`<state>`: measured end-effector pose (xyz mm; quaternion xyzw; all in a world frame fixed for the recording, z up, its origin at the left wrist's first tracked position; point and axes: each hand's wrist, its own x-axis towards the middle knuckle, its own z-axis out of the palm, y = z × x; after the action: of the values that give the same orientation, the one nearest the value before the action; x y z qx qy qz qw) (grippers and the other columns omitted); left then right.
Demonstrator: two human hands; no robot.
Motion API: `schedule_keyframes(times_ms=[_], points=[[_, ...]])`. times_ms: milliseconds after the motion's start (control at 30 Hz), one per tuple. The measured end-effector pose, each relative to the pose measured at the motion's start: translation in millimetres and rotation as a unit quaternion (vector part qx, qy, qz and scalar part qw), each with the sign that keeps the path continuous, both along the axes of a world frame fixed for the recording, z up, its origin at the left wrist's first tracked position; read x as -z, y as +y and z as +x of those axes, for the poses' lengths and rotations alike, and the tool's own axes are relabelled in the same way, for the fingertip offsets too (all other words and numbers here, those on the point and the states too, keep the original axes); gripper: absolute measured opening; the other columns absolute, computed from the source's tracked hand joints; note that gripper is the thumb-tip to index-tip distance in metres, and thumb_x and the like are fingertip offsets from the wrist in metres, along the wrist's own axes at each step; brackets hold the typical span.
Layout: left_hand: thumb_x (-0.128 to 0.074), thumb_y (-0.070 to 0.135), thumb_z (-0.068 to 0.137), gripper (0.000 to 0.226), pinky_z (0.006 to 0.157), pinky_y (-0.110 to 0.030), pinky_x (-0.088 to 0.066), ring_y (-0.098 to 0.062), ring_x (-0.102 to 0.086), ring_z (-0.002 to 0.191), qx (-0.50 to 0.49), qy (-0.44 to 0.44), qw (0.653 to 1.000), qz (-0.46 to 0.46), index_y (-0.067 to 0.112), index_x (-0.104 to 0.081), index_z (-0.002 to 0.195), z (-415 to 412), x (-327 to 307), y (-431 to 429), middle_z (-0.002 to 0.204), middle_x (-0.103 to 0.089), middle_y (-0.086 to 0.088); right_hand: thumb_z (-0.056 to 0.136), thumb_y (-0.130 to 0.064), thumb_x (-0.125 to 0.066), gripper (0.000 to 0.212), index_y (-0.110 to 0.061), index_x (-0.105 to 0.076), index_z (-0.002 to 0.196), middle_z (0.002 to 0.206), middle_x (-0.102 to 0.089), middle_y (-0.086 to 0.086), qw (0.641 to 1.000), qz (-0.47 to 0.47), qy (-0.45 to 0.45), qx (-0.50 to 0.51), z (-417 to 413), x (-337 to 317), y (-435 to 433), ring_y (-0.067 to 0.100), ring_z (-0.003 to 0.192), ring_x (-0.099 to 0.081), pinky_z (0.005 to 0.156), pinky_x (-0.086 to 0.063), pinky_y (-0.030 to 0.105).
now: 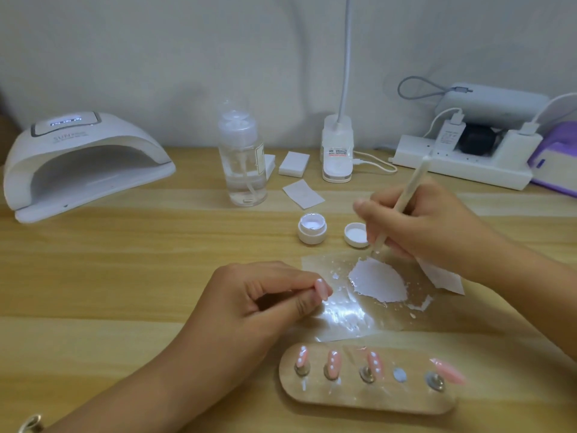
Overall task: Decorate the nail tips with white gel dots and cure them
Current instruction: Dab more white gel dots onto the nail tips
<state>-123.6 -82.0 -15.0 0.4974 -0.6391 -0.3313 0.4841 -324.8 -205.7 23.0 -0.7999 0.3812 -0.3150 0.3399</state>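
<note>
My left hand (268, 303) pinches a pink nail tip (416, 289) on its small stand, above the clear palette sheet (349, 314). My right hand (437, 226) grips a white dotting pen (402, 198); its tip touches the edge of the white gel patch (377, 281) on the sheet. An open white gel jar (312, 228) and its lid (356, 234) stand just behind. Near the front edge a wooden holder (368, 398) carries three pink tips with white dots (334, 362), one bare magnet spot, and a plain pink tip (448, 370) at the right.
A white curing lamp (84, 164) stands at the back left with its display lit. A clear pump bottle (242, 157), white wipes (303, 193), a clip lamp base (337, 151) and a power strip (462, 164) with chargers line the back of the wooden table.
</note>
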Motion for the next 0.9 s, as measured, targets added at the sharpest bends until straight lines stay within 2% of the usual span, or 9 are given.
schedule_keyframes(times_ms=[100, 233, 333, 400, 533, 700, 900], points=[[-0.072, 0.028, 0.082, 0.010, 0.068, -0.028, -0.054, -0.017, -0.070, 0.077, -0.007, 0.001, 1.000, -0.015, 0.026, -0.081, 0.084, -1.5, -2.5, 0.4, 0.081, -0.075, 0.002, 0.092, -0.028, -0.067, 0.044, -0.003, -0.056, 0.057, 0.042, -0.047, 0.001, 0.993, -0.018, -0.118, 0.011, 4.5, -9.7, 10.7, 0.010, 0.038, -0.044, 0.045, -0.037, 0.011], [-0.072, 0.021, 0.082, 0.010, 0.070, -0.026, -0.054, -0.013, -0.070, 0.081, -0.009, 0.012, 0.999, -0.040, 0.022, -0.082, 0.085, -2.6, -5.5, 2.1, 0.085, -0.076, 0.006, 0.092, -0.031, -0.068, 0.045, -0.005, -0.053, 0.058, 0.043, -0.044, 0.003, 0.974, -0.012, -0.221, -0.047, 16.6, -15.6, 35.7, 0.015, 0.034, -0.047, 0.039, -0.037, 0.020], [-0.072, 0.022, 0.082, 0.011, 0.071, -0.026, -0.054, -0.011, -0.071, 0.084, -0.008, 0.022, 0.999, -0.043, 0.019, -0.082, 0.086, -3.3, -7.1, 3.6, 0.087, -0.076, 0.006, 0.090, -0.035, -0.068, 0.037, -0.015, -0.059, 0.060, 0.044, -0.052, 0.000, 0.970, 0.009, -0.226, -0.091, 24.9, -16.6, 51.8, 0.020, 0.037, -0.057, 0.039, -0.043, 0.025], [-0.071, 0.021, 0.083, 0.012, 0.074, -0.028, -0.055, -0.013, -0.071, 0.086, -0.004, 0.018, 0.999, -0.046, 0.016, -0.081, 0.088, -3.3, -7.8, 3.6, 0.088, -0.075, 0.004, 0.090, -0.032, -0.068, 0.034, -0.015, -0.061, 0.061, 0.046, -0.055, 0.000, 0.970, 0.007, -0.220, -0.103, 28.7, -17.2, 56.8, 0.021, 0.040, -0.060, 0.041, -0.046, 0.026], [-0.070, 0.013, 0.087, 0.012, 0.084, -0.037, -0.054, -0.023, -0.071, 0.093, 0.018, 0.020, 0.999, -0.047, 0.010, -0.080, 0.091, -2.7, -8.8, 3.3, 0.092, -0.075, -0.003, 0.088, -0.030, -0.065, 0.033, -0.014, -0.061, 0.060, 0.047, -0.058, 0.000, 0.971, 0.013, -0.215, -0.105, 33.1, -14.9, 59.8, 0.019, 0.041, -0.060, 0.043, -0.047, 0.025], [-0.069, 0.011, 0.088, 0.011, 0.083, -0.041, -0.054, -0.024, -0.071, 0.092, 0.017, 0.016, 0.998, -0.057, 0.010, -0.079, 0.092, -2.3, -8.7, 3.3, 0.092, -0.075, -0.001, 0.089, -0.030, -0.061, 0.036, -0.013, -0.058, 0.058, 0.045, -0.056, -0.002, 0.973, 0.018, -0.210, -0.095, 35.4, -11.8, 61.3, 0.018, 0.040, -0.061, 0.044, -0.046, 0.019], [-0.070, 0.007, 0.088, 0.011, 0.083, -0.033, -0.055, -0.019, -0.072, 0.091, 0.016, 0.012, 0.997, -0.072, 0.010, -0.079, 0.092, -2.8, -9.0, 3.0, 0.092, -0.075, 0.001, 0.088, -0.032, -0.060, 0.035, -0.016, -0.059, 0.057, 0.046, -0.058, -0.001, 0.973, 0.010, -0.211, -0.097, 36.6, -12.5, 63.2, 0.017, 0.040, -0.060, 0.045, -0.045, 0.015]])
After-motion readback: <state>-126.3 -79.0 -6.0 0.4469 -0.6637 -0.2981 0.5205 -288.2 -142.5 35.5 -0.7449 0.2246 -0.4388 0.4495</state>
